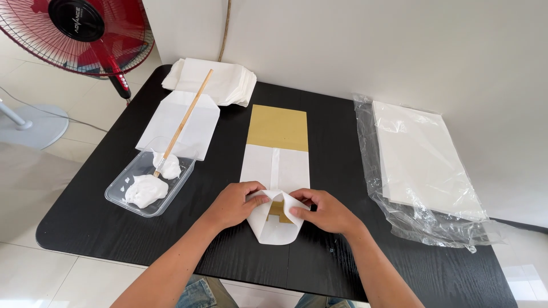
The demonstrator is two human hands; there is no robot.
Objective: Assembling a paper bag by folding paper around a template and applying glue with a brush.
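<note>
Head view: the left hand [233,204] and right hand [322,211] each pinch a side flap at the near end of a white paper bag [275,171], fingers curled, thumbs pressing the folds inward; the bag lies flat at the middle of the black wood-grain table [337,142], its long axis running away from the person, the folded end nearest, a mustard-yellow board [278,127] jutting from the far end; left of it, a clear plastic tray [149,183] holds lumps of white paste and a wooden-handled brush [184,121]; behind, a stack of folded white bags [214,81]; right, white sheets in crinkled clear wrap [422,165]; red fan [94,31] on a pale tiled floor.
</note>
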